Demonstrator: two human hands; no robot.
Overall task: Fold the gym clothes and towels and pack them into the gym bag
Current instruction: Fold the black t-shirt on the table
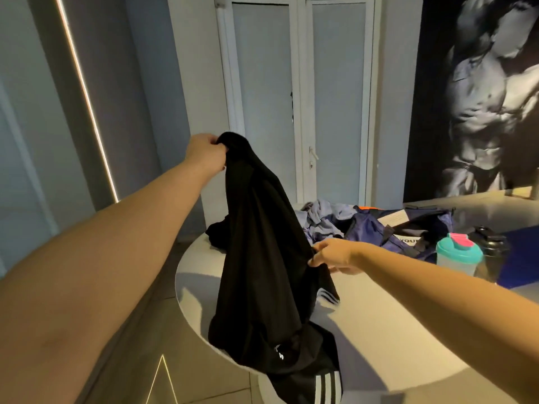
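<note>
Aloft, left hand (204, 153) fingers grip the black garment (262, 258); right hand (335, 255) fingers pinch its edge.

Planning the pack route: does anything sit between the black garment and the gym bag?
Nothing visible does: beyond the black garment, lilac clothes lie left of the gym bag and a teal shaker stands at its right.
</note>
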